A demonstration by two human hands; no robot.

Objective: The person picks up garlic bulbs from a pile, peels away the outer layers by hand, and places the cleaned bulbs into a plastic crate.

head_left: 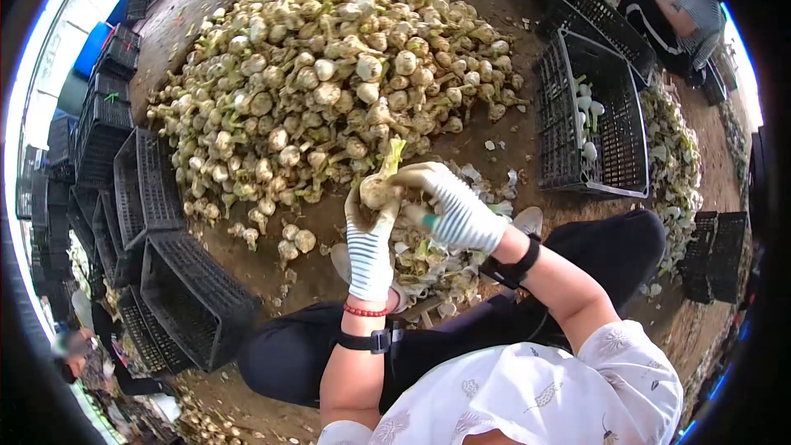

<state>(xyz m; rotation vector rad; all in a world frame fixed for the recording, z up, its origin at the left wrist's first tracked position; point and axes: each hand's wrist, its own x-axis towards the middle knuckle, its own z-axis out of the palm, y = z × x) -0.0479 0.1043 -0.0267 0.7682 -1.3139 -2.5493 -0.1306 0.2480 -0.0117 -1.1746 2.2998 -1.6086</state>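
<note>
I cannot see the lower half of the garlic bulb (375,189): the fingers (362,208) of the left hand (368,251) wrap over it. In the right hand (453,210) only a teal handle (428,220) shows. The rest of that tool is hidden inside the glove, so I cannot identify it. The co-worker (688,21) at upper right is cut off by the lens border. A second person (82,346) at lower left is blurred. The stacked crates (49,173) on the left run out of view, too dark to count.
</note>
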